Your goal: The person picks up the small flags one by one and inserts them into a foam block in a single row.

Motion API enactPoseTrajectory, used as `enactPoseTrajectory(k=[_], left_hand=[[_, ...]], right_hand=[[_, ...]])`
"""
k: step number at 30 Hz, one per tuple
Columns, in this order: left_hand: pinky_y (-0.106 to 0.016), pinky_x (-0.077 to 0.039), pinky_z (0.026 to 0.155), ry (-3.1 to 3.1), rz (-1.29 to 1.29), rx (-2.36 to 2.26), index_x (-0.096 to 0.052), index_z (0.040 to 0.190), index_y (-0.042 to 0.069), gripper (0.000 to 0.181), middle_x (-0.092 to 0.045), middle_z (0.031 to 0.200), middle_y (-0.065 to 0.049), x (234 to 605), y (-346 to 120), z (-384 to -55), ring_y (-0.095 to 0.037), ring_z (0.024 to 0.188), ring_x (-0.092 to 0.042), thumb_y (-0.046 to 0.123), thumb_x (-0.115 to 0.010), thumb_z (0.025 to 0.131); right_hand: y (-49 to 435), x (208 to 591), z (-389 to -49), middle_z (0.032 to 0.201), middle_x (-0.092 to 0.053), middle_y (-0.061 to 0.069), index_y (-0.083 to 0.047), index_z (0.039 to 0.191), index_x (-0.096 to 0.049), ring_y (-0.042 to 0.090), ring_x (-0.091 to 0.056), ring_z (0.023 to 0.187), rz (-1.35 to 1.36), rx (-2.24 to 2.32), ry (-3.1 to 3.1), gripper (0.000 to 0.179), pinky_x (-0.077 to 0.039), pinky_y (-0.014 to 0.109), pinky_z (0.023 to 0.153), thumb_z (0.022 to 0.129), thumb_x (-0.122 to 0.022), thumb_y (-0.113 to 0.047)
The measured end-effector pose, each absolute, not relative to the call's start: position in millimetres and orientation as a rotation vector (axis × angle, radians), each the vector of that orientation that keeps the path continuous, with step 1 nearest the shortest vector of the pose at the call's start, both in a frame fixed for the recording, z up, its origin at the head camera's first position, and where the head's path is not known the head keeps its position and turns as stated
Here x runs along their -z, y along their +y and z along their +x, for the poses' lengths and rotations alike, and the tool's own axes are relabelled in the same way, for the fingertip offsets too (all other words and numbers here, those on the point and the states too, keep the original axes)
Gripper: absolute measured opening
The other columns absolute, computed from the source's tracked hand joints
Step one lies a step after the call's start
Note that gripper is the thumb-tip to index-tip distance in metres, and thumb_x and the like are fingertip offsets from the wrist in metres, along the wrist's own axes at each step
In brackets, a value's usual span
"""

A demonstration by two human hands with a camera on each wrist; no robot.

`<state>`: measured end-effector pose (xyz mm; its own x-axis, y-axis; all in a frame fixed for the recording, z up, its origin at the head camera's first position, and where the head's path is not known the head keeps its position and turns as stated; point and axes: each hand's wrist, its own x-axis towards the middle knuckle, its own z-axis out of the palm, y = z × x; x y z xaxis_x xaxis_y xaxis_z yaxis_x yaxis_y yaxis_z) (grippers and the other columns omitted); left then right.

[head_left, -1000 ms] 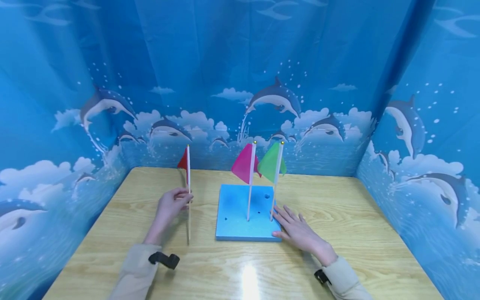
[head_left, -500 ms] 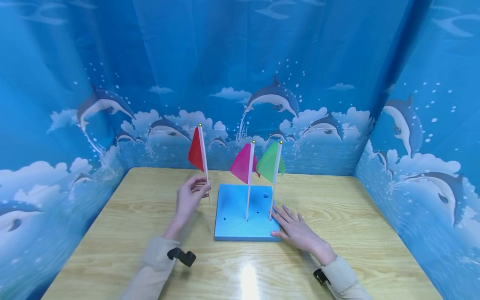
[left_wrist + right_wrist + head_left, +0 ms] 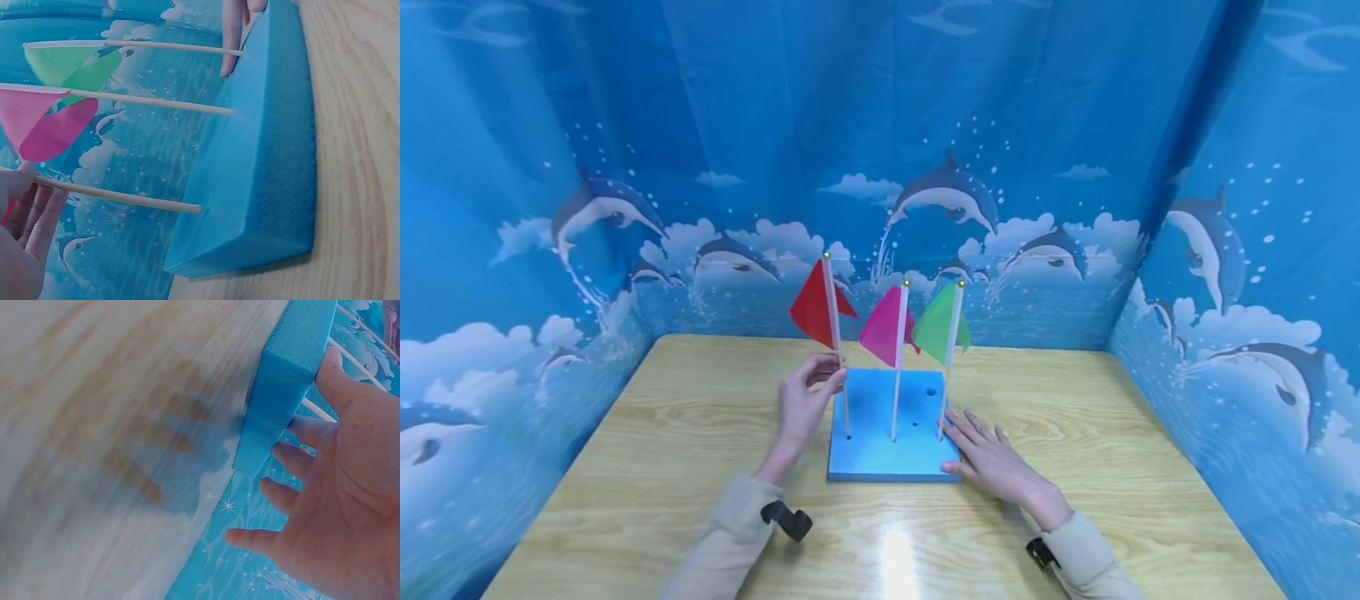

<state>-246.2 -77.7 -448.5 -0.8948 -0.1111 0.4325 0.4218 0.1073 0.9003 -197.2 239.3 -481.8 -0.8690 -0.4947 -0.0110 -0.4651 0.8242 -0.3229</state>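
Note:
My left hand pinches the wooden stick of a red flag between thumb and fingers. The stick is nearly upright, leaning slightly left at the top. Its lower end meets the front-left hole of a blue foam block; how deep it sits I cannot tell. In the left wrist view, the stick touches the block's face. A pink flag and a green flag stand in the block. Beside the green flag's stick, my right hand rests with spread, straight fingers on the block's right edge.
Two more holes, one larger and one small, show in the block's top. Under it lies a wood-grain table. Blue dolphin-print curtains enclose the back and sides.
My left hand has carried the red flag rightward from beside the block, lifting it and then bringing its lower end to the front-left hole. My right hand stays put.

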Motion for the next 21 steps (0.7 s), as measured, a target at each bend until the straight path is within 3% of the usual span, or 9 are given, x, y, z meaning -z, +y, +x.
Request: enactPoseTrajectory(k=[15, 21], left_hand=[[-0.026, -0.063, 0.073, -2.081, -0.305, 1.790, -0.071, 0.110, 0.003, 0.021, -0.074, 0.103, -0.012, 460, -73, -242, -0.027, 0.090, -0.073, 0.006, -0.076, 0.090], [-0.026, -0.062, 0.075, -2.167, -0.260, 1.753, -0.071, 0.111, 0.007, 0.022, -0.075, 0.104, -0.010, 466, -71, -238, -0.024, 0.091, -0.073, 0.014, -0.077, 0.091]], right_hand=[[238, 481, -198, 0.166, -0.024, 0.013, -0.012, 0.159, -0.032, 0.043, -0.017, 0.152, -0.767, 0.459, 2.918, 0.069, -0.016, 0.078, 0.113, 0.103, -0.053, -0.047], [238, 480, -197, 0.166, -0.024, 0.014, -0.011, 0.159, -0.032, 0.044, -0.016, 0.152, -0.761, 0.463, 2.912, 0.069, -0.015, 0.078, 0.113, 0.104, -0.053, -0.046]])
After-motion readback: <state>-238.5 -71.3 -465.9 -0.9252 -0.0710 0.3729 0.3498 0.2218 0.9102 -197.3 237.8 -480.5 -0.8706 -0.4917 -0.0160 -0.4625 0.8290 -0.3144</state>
